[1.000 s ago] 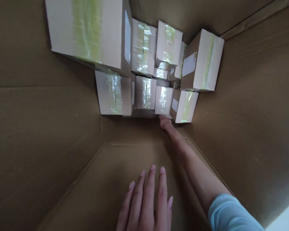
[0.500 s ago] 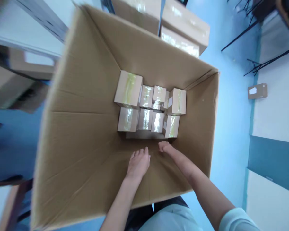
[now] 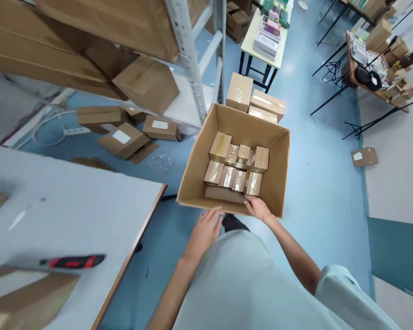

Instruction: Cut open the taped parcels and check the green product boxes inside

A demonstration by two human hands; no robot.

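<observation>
A large open carton (image 3: 194,172) stands on the floor before me. Inside are several small taped boxes (image 3: 239,180) in two rows towards its far side, with a strip of bare carton bottom in front of them. At the carton's near edge my left hand (image 3: 204,229) is open, palm down, fingers stretched forward beside the rim. My right hand (image 3: 258,208) is at the near rim further right, fingers loosely extended over the edge and holding nothing. Whether either hand touches the rim I cannot tell.
Taped cartons (image 3: 240,91) stand behind the large one. A metal shelf (image 3: 189,59) rises at the back left, with loose boxes (image 3: 124,140) below. On the left, a white table (image 3: 99,206) carries a red and black tool (image 3: 74,261). A small box (image 3: 364,156) lies by the right wall.
Both hands have come up out of the large carton to its near rim, holding nothing. My view has risen and pulled back, so the carton looks smaller and the table and shelf show.
</observation>
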